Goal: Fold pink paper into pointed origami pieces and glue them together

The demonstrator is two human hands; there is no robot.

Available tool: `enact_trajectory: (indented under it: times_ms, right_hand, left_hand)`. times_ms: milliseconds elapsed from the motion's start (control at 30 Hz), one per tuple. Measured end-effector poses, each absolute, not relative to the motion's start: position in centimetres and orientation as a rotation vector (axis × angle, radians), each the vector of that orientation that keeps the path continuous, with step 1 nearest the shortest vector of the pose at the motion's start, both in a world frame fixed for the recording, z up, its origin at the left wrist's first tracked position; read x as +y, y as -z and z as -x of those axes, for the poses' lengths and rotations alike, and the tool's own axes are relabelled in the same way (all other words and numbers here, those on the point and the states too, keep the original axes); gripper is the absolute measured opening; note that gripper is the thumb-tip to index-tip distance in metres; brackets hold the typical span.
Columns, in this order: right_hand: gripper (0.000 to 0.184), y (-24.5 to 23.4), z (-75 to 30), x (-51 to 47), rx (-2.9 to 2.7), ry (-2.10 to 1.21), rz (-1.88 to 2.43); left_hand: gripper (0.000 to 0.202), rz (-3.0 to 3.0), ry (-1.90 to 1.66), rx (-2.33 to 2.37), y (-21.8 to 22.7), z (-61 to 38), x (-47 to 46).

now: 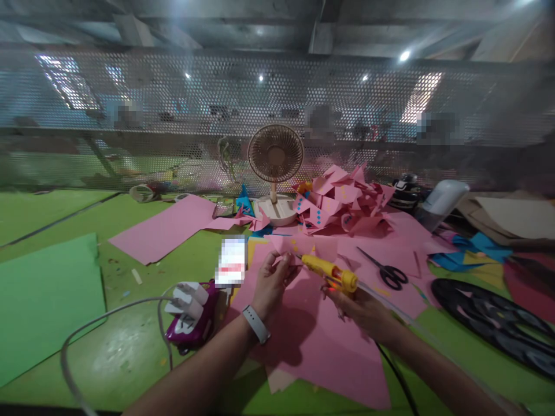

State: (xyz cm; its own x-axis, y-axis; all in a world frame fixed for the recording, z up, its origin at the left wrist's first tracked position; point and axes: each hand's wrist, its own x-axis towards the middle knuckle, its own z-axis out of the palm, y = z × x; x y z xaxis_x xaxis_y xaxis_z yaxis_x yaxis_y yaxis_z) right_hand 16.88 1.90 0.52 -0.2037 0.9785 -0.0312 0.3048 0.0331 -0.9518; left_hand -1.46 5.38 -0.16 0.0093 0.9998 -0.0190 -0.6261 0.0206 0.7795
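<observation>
My right hand [353, 306] is wrapped round the handle of a yellow hot glue gun [329, 271], whose nozzle points left. Close to that nozzle, the fingers of my left hand [275, 280] pinch a piece of pink paper [325, 248]; how much of it they grip is partly hidden. Below both hands lies a large pink paper sheet [329, 346]. A pair of black scissors [390, 276] rests on pink paper to the right of the glue gun. Behind, folded pink paper pieces [342, 199] are heaped up, some with blue diamond marks.
A small fan [276, 155] stands at the back before a perforated metal screen [173, 104]. To the left are a purple power strip [191, 329] with white plugs, a looping cable [65, 346] and a green sheet [47, 300]. A black round tray-like object [489, 323] sits at right.
</observation>
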Motion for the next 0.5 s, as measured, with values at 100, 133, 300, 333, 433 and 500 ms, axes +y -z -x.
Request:
enact_trajectory:
  times_ms: [100, 133, 300, 333, 433, 500]
  right_hand:
    - [0.038, -0.09, -17.18, 1.88, -1.590, -1.132, 1.391]
    - [0.038, 0.03, -17.25, 1.87, -1.582, -1.119, 1.400]
    - [0.038, 0.16, -17.22, 1.64, -1.527, -1.147, 1.413]
    - [0.039, 0.13, -17.16, 1.56, -1.519, -1.149, 1.409]
    - [0.044, -0.03, -16.98, 1.29, -1.516, -1.130, 1.378]
    - [0.047, -0.17, -16.88, 1.12, -1.509, -1.100, 1.357]
  left_hand:
    - [0.026, -0.679, -1.431, 0.714, 0.17, 1.44, 5.37]
    - [0.026, -0.678, -1.429, 0.711, 0.19, 1.45, 5.38]
    - [0.024, -0.681, -1.433, 0.691, 0.21, 1.47, 5.35]
    - [0.024, -0.676, -1.433, 0.697, 0.15, 1.45, 5.31]
    - [0.027, -0.648, -1.440, 0.712, -0.15, 1.34, 5.15]
    - [0.028, -0.636, -1.451, 0.703, -0.38, 1.26, 5.04]
